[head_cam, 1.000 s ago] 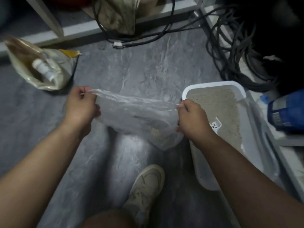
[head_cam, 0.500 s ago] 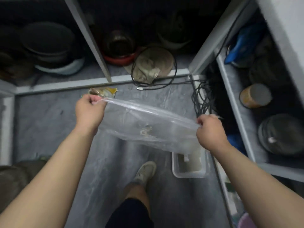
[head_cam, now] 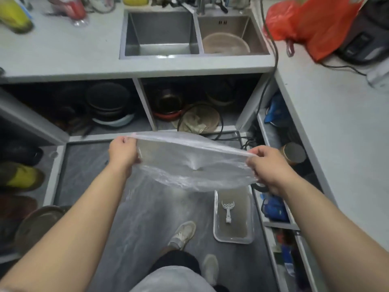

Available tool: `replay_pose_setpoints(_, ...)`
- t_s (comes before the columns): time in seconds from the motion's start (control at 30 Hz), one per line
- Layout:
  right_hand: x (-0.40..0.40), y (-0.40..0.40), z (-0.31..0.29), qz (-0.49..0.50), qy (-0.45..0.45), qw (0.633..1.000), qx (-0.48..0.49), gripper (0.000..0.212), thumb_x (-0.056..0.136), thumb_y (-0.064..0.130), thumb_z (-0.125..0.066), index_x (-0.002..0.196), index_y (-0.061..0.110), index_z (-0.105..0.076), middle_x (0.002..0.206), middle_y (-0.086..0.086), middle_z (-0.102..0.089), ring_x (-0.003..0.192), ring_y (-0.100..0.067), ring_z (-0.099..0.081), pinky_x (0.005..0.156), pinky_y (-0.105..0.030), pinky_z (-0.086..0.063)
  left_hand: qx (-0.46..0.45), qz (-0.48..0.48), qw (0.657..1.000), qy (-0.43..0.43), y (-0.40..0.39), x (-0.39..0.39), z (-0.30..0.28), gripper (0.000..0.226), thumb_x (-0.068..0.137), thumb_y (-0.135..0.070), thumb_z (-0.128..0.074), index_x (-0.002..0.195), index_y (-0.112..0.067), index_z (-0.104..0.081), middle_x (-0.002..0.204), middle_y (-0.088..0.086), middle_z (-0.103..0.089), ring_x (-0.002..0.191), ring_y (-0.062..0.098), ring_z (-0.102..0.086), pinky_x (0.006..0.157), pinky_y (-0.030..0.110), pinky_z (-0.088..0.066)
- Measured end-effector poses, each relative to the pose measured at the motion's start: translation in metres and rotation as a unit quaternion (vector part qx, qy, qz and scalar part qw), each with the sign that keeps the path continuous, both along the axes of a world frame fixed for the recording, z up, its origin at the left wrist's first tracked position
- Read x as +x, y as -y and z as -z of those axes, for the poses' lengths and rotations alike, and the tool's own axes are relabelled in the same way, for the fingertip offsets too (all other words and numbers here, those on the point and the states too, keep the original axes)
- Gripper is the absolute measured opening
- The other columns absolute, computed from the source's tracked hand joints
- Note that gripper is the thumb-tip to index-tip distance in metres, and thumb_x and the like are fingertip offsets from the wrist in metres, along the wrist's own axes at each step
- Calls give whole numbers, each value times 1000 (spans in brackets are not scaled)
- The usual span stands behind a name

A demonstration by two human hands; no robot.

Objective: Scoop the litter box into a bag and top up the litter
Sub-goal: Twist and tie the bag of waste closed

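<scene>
Clear plastic bag (head_cam: pixel 193 163) held up at chest height, stretched wide between both hands, mouth pulled taut into a long flat line. Left hand (head_cam: pixel 123 151) gripping the left end of the rim, fingers curled round the plastic; right hand (head_cam: pixel 271 165) gripping the right end the same way, thumb on top. A small dark speck or pucker near the bag's middle; too faint to tell what it is.

Well below, on the grey floor, the litter box (head_cam: pixel 232 218) against the right-hand cupboard, filled with brownish litter, the white slotted scoop (head_cam: pixel 227 208) lying in it, untouched by either hand.

A second ago crouched close over the box, bag just beside its rim; now standing upright, box far beneath, sink (head_cam: pixel 162 32) and countertop (head_cam: pixel 63 53) in view, red bag (head_cam: pixel 311 24) on the right counter. Same two-handed hold on the bag throughout.

Probably means scooping is done, or paused, and the bag is being carried off or readied for tying. No litter sack plainly identifiable, so topping up likely still ahead. Shoe (head_cam: pixel 183 232) planted just left of the box.
</scene>
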State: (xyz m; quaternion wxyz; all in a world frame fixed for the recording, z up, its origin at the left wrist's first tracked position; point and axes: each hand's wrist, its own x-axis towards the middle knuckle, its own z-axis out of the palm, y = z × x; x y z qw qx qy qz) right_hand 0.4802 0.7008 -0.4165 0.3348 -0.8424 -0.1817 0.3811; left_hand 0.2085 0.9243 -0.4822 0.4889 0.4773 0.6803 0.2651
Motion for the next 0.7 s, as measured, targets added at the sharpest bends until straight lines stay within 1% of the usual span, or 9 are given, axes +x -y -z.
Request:
replay_pose_setpoints(0.03,1,9,-10,-6,20,1000,19,11,90,-1,-57,92,8,-64,74,-8,-60,51,-16,-48,40,-19,-35,11,10,1000,-13,11,-2,-9,17,94,-29,-55,84,-17,-49,74,10,-46,66,25,-44,43,25,-37)
replay_pose_setpoints(0.1,4,29,-26,-12,40,998,46,9,90,2,-63,91,10,-65,81,-8,-66,62,-19,-58,51,-23,-44,32,40,998,-39,36,-5,-25,18,93,-31,-56,83,-17,-50,74,9,-44,67,23,-40,51,29,-32)
replay_pose_setpoints(0.2,12,63,-39,-26,90,995,44,9,85,5,-67,83,13,-67,82,-9,-69,74,-26,-64,67,-35,-51,66,58,993,-74,75,-12,-51,29,94,-36,-60,77,-16,-48,70,5,-44,62,21,-38,52,32,-30)
replay_pose_setpoints(0.27,18,83,-45,-18,99,994,52,10,84,7,-68,79,16,-68,80,-6,-70,76,-26,-65,71,-36,-52,90,62,989,-99,97,-18,-67,33,94,-34,-61,73,-14,-46,67,3,-45,61,21,-39,51,33,-30)
replay_pose_setpoints(0.37,21,101,-58,-12,110,990,82,13,84,7,-67,77,18,-69,78,-2,-70,75,-22,-63,72,-33,-50,112,55,986,-114,124,-29,-87,35,94,-35,-61,70,-15,-45,65,2,-45,60,21,-39,52,34,-31)
replay_pose_setpoints(0.43,19,106,-67,-14,117,988,102,13,85,7,-66,78,17,-70,79,-3,-70,76,-22,-64,74,-35,-52,118,51,986,-107,137,-36,-97,38,92,-36,-62,68,-17,-42,65,2,-42,60,21,-37,54,34,-29)
replay_pose_setpoints(0.53,13,106,-77,-18,114,987,115,15,87,7,-62,80,18,-70,81,-2,-70,76,-22,-64,75,-36,-53,106,41,991,-69,149,-50,-109,32,91,-36,-63,72,-17,-45,67,3,-43,61,19,-38,59,33,-33)
replay_pose_setpoints(0.63,12,102,-80,-11,114,986,121,18,86,4,-58,85,16,-72,82,-4,-70,76,-24,-68,77,-39,-59,74,2,997,-15,151,-65,-116,23,95,-25,-63,76,-17,-53,66,3,-47,57,19,-39,53,28,-33)
replay_pose_setpoints(0.7,11,99,-81,-15,113,987,114,20,87,3,-59,81,17,-72,83,-6,-72,77,-27,-71,79,-44,-62,68,-20,997,-6,149,-79,-119,12,95,-18,-62,84,-14,-63,67,4,-51,55,19,-41,50,26,-32)
